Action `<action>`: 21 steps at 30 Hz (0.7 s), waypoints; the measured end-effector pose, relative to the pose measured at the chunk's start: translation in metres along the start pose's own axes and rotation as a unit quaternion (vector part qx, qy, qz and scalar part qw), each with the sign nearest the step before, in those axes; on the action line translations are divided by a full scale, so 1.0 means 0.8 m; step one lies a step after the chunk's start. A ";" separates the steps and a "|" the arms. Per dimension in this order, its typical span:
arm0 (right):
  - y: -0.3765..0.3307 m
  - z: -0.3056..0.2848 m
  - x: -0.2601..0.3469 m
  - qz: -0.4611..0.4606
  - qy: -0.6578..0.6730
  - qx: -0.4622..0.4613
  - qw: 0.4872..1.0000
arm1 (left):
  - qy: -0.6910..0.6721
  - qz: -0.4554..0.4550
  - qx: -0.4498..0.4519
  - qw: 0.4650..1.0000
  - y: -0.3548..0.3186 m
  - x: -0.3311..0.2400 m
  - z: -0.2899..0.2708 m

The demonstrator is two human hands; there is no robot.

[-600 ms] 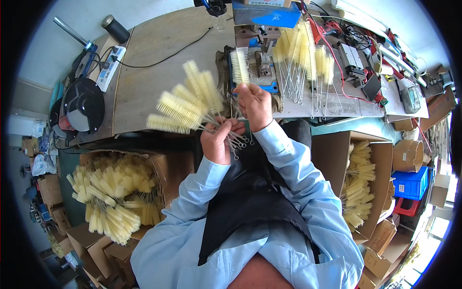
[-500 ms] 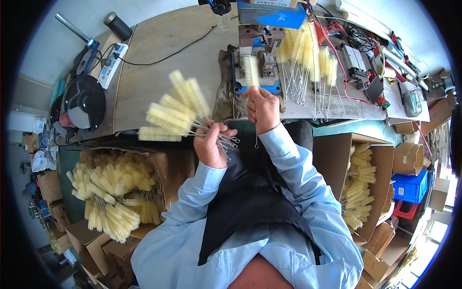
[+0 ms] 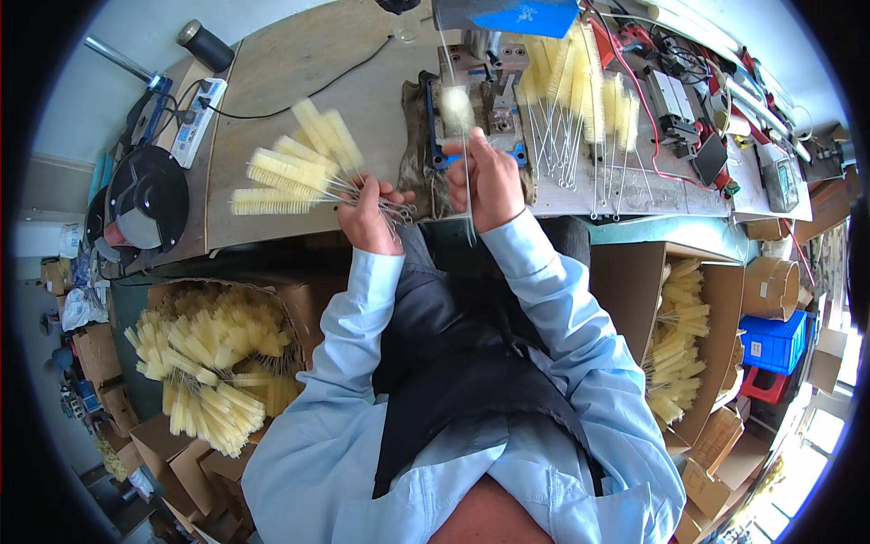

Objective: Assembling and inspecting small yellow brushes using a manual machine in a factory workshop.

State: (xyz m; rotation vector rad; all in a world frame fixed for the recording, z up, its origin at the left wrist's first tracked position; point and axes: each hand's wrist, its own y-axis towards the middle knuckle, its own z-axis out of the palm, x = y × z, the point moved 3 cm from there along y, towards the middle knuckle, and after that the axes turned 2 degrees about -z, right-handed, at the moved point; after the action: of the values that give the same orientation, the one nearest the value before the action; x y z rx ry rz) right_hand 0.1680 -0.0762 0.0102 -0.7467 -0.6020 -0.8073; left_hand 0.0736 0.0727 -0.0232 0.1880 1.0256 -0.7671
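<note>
My left hand (image 3: 368,220) is closed round the wire handles of a fanned bunch of bottle brushes (image 3: 294,170). Their cream bristle heads spread out to the left over the table edge, and the looped wire ends poke out past my fingers. In my right hand (image 3: 494,186), a single bottle brush (image 3: 457,111) is pinched by its wire handle, its head pointing away from me and smeared by motion. That head is in front of a metal press fixture (image 3: 501,65) with a blue base; whether it touches the fixture I cannot tell.
Several more brushes (image 3: 564,86) lie right of the fixture. Cardboard boxes full of brushes stand below on the left (image 3: 217,340) and right (image 3: 680,349). A black disc-shaped machine (image 3: 154,195), a power strip (image 3: 198,122) and a black cable (image 3: 353,74) are at left.
The bunch and my left hand have shifted left and a little away from me. The single brush in my right hand has moved slightly left and farther from me, now blurred.
</note>
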 end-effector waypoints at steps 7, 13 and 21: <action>0.013 0.004 0.024 0.066 0.077 0.032 0.994 | 0.005 0.020 -0.018 1.000 0.035 0.009 -0.004; 0.024 0.020 0.031 0.091 0.092 0.083 0.988 | 0.020 0.025 0.033 0.999 0.036 0.012 -0.005; 0.044 0.039 0.028 0.096 0.162 0.067 0.980 | 0.035 0.028 0.041 0.998 0.036 0.014 -0.005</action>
State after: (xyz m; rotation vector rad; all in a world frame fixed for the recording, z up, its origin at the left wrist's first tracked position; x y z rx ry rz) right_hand 0.2026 -0.0446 0.0330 -0.5265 -0.2837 -0.6841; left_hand 0.0928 0.0904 -0.0402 0.3145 1.0519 -0.7564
